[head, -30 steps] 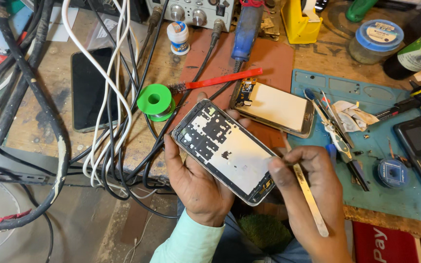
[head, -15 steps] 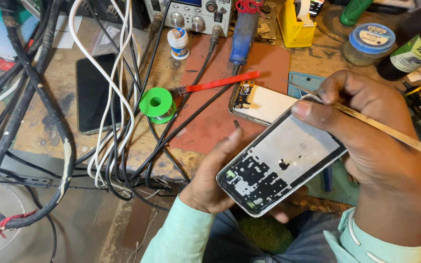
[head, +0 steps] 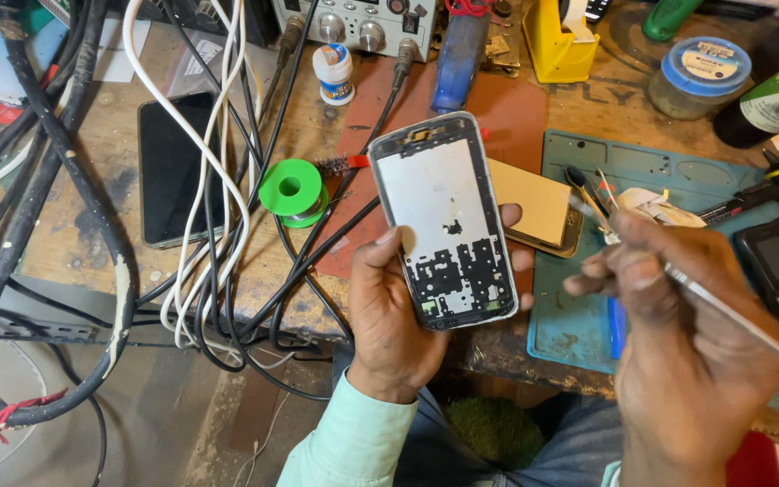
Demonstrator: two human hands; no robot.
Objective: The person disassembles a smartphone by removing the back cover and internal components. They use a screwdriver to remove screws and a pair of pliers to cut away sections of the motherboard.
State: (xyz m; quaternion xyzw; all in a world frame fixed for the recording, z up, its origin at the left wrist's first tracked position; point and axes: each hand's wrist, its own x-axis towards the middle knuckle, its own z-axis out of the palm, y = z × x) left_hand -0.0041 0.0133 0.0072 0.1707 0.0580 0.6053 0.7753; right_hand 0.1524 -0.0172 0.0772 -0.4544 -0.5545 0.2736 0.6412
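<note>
the opened phone frame sits upright in the left hand, lifted clear above the edge of the surface, its bare metal inside facing up. my worry is a slip: only a thumb on one long edge and fingertips on the other pinch it, so a push from the tool could tip it out and drop it onto the cables to the frame's left or off the edge altogether. the thin metal tweezers could also scratch the exposed inner plate if they come in at an angle.

the left hand is curled closed around the frame's lower half, palm behind it. the right hand, to the right of the frame and not touching it, is closed on the tweezers, fingers bunched near the tip end, the shaft running out to the right. behind the frame lies a second opened handset on the surface, and a green solder spool sits just left of the frame's top.
</note>
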